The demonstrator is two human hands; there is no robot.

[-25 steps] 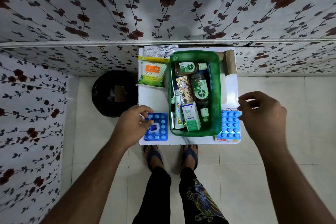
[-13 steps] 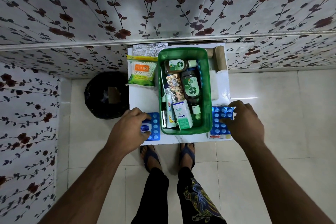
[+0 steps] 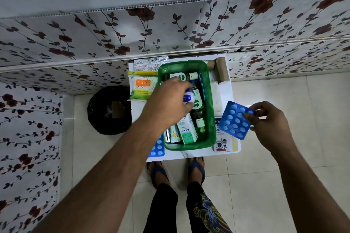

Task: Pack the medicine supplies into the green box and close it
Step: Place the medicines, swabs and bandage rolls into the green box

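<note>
At the centre of the frame we saw the green box (image 3: pixel 211 111), translucent plastic with rounded corners, on a small white table (image 3: pixel 138 111), already crowded with brown bottles and cartons. Over it the left hand (image 3: pixel 168 104) was clamped on a little blue-and-white jar (image 3: pixel 188 98), hiding part of the contents. To the right, the right hand (image 3: pixel 270 125) pinched a blue blister sheet (image 3: pixel 235 120), tilted above the table. A cotton-bud packet (image 3: pixel 143 87) lay left of the box, cardboard rolls (image 3: pixel 221 70) at upper right.
</note>
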